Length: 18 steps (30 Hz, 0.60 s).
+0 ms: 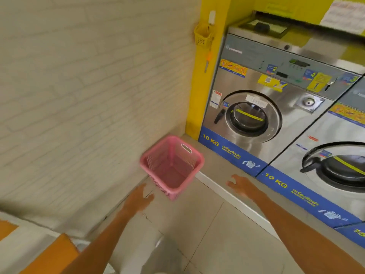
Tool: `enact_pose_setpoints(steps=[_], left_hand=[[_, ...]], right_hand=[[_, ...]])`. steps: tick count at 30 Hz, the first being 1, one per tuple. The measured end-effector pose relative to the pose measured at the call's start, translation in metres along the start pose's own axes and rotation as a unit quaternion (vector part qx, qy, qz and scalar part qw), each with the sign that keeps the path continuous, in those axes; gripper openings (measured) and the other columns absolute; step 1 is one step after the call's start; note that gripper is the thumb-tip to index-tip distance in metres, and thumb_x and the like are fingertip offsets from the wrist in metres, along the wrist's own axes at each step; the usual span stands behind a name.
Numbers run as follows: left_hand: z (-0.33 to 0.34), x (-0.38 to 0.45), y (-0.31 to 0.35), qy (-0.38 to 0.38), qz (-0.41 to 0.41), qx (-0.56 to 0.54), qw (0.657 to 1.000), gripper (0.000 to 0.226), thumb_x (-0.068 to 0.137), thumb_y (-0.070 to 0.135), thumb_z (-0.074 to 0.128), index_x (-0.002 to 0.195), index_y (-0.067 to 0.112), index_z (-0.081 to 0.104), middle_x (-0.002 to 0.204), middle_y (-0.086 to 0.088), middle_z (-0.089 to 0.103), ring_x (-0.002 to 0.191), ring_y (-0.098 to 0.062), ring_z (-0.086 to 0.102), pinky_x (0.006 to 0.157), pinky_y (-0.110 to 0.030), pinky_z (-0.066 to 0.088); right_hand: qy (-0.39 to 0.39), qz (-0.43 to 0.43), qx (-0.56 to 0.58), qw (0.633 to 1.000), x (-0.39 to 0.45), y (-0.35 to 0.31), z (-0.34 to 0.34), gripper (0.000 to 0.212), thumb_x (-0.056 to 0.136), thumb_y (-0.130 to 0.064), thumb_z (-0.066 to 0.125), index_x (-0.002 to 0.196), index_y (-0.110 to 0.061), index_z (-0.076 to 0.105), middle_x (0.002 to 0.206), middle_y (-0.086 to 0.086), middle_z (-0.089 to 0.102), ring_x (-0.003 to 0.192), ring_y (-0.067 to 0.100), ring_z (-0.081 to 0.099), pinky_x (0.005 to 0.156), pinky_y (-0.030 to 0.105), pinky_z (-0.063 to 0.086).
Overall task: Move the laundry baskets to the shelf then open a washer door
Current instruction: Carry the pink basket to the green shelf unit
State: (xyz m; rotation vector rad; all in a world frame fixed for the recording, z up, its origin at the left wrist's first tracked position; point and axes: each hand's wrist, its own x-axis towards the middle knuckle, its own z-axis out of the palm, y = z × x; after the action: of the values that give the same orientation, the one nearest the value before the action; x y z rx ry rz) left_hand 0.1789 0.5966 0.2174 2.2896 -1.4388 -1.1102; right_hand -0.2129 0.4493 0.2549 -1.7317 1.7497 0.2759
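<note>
The person is working on the first step, the baskets, and is reaching with both arms toward a pink basket (172,167) that is standing upright and empty on the tiled floor (213,234), in the corner where the pale brick wall (88,95) is meeting the raised step under the washers. The left hand (138,200) is hanging open just beside the basket's near corner, and the right hand (240,184) is spreading wide a little apart from its other side; neither is holding anything. The next move is probably calling for both hands to close on the rim and lift. The frame is blurring with motion, so whether the left fingertips are touching the basket is hard to say. No shelf is showing. The nearest washer door (249,117) is sitting shut, its dark handle (219,115) on the left.
</note>
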Motion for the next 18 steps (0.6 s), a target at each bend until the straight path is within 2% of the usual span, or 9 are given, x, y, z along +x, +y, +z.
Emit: enact_pose_setpoints(steps=[4, 9, 12, 14, 16, 17, 18], left_hand=[[-0.003, 0.050, 0.002, 0.004, -0.047, -0.015, 0.999, 0.074, 0.091, 0.050, 0.056, 0.151, 0.015, 0.030, 0.156, -0.007, 0.034, 0.142, -0.025, 0.034, 0.118, -0.040, 0.027], [-0.019, 0.127, 0.007, 0.006, -0.095, -0.035, 0.995, 0.073, 0.090, 0.046, 0.060, 0.150, 0.015, 0.030, 0.155, -0.008, 0.037, 0.141, -0.027, 0.038, 0.116, -0.044, 0.032], [-0.029, 0.169, 0.017, 0.008, -0.123, -0.046, 0.991, 0.072, 0.091, 0.045, 0.060, 0.149, 0.016, 0.029, 0.153, -0.010, 0.040, 0.138, -0.028, 0.042, 0.113, -0.045, 0.037], [-0.038, 0.192, 0.028, 0.017, -0.137, -0.057, 0.989, 0.071, 0.091, 0.044, 0.060, 0.149, 0.015, 0.030, 0.152, -0.011, 0.041, 0.137, -0.028, 0.043, 0.112, -0.045, 0.038], [-0.041, 0.209, 0.039, 0.034, -0.145, -0.069, 0.986, 0.068, 0.092, 0.041, 0.060, 0.148, 0.015, 0.032, 0.151, -0.011, 0.043, 0.136, -0.028, 0.045, 0.112, -0.044, 0.039], [-0.041, 0.219, 0.042, 0.041, -0.150, -0.073, 0.985, 0.068, 0.092, 0.040, 0.061, 0.148, 0.014, 0.033, 0.150, -0.011, 0.044, 0.135, -0.028, 0.045, 0.111, -0.044, 0.039], [-0.042, 0.227, 0.045, 0.045, -0.159, -0.083, 0.983, 0.068, 0.092, 0.039, 0.062, 0.148, 0.014, 0.034, 0.150, -0.011, 0.044, 0.135, -0.029, 0.045, 0.111, -0.044, 0.039]], right_hand=[[-0.029, -0.042, -0.044, 0.998, 0.078, -0.036, -0.025, 0.061, 0.096, -0.046, 0.047, 0.142, -0.008, 0.037, 0.133, 0.016, 0.056, 0.116, 0.029, 0.058, 0.093, 0.037, 0.046], [-0.063, -0.068, -0.073, 0.993, 0.162, -0.083, -0.056, 0.065, 0.096, -0.047, 0.047, 0.146, -0.007, 0.033, 0.144, 0.015, 0.047, 0.124, 0.029, 0.053, 0.101, 0.037, 0.045], [-0.072, -0.075, -0.093, 0.990, 0.203, -0.105, -0.076, 0.067, 0.096, -0.045, 0.047, 0.147, -0.005, 0.030, 0.150, 0.013, 0.040, 0.134, 0.028, 0.044, 0.106, 0.035, 0.037], [-0.082, -0.077, -0.094, 0.989, 0.233, -0.120, -0.089, 0.067, 0.096, -0.044, 0.049, 0.146, -0.004, 0.031, 0.145, 0.015, 0.045, 0.129, 0.029, 0.049, 0.099, 0.032, 0.040], [-0.099, -0.087, -0.081, 0.988, 0.260, -0.134, -0.093, 0.078, 0.092, -0.053, 0.051, 0.146, -0.001, 0.029, 0.131, 0.017, 0.055, 0.114, 0.030, 0.058, 0.082, 0.026, 0.046], [-0.109, -0.090, -0.078, 0.987, 0.275, -0.140, -0.093, 0.092, 0.086, -0.063, 0.050, 0.148, 0.000, 0.025, 0.128, 0.018, 0.055, 0.114, 0.031, 0.058, 0.083, 0.026, 0.047], [-0.117, -0.089, -0.079, 0.986, 0.289, -0.147, -0.093, 0.101, 0.082, -0.069, 0.050, 0.150, 0.000, 0.021, 0.138, 0.021, 0.050, 0.122, 0.032, 0.054, 0.092, 0.030, 0.044]])
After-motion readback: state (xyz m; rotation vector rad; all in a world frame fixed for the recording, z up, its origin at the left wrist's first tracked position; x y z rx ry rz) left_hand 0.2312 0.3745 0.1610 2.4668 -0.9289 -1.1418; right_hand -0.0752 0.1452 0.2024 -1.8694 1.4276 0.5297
